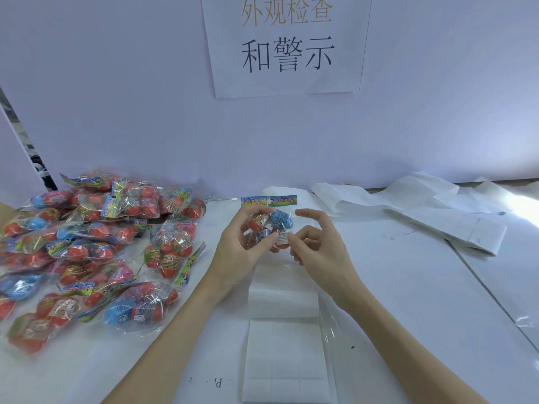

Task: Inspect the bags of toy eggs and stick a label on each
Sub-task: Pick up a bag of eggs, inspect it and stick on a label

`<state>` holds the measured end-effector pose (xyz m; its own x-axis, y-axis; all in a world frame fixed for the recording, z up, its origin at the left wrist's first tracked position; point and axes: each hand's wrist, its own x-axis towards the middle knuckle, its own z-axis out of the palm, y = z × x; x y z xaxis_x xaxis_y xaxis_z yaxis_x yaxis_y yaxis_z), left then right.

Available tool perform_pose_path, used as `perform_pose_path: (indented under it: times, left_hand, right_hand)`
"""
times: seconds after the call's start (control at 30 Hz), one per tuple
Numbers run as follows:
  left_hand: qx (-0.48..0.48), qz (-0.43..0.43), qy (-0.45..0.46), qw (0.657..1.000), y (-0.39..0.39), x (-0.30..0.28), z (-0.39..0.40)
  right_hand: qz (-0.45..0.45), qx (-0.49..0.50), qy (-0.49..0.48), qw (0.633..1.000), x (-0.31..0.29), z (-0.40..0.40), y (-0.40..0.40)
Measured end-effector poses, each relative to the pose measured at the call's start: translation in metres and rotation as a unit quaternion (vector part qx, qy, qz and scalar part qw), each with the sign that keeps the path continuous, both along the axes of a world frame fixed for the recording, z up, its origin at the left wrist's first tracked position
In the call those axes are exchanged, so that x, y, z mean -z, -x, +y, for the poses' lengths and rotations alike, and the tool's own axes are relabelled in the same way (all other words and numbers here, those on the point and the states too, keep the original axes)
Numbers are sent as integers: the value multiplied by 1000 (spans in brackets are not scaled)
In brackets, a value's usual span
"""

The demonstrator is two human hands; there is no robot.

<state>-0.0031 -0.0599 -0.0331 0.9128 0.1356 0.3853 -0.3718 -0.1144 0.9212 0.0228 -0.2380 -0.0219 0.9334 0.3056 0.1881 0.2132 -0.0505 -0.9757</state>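
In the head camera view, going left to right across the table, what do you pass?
Pile of bagged toy eggs → left hand → held bag of eggs → right hand → crumpled white sheets.

A pile of bags [87,246] lies left of the label sheet [284,361]; seemingly paper scraps [431,205] back right.

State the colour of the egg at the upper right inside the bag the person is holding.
Light blue: the egg in the held bag, seen in the head view.

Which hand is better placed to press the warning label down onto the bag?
Probably the right hand: its fingertips already pinch the label against the bag, while the left hand grips the bag.
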Motion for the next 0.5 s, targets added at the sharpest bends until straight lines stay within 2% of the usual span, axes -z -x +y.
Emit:
perform_pose_path:
  times: [0.2, 0.33, 0.43, 0.5]
  left_hand:
    - [12, 8, 4, 1000, 2, -1, 0]
    - [16, 0, 17, 1000, 2, -1, -2]
    - [18, -6, 22, 1000, 1, -2, -3]
    - [26, -10, 28, 999, 1, -3, -3]
  right_hand:
    - [-20, 24, 78, 996, 0, -6, -3]
    - [-5, 57, 61, 996, -4, -7, -5]
    - [-10, 40, 104, 994, -4, -4, -3]
    - [32, 24, 60, 997, -3, -4, -3]
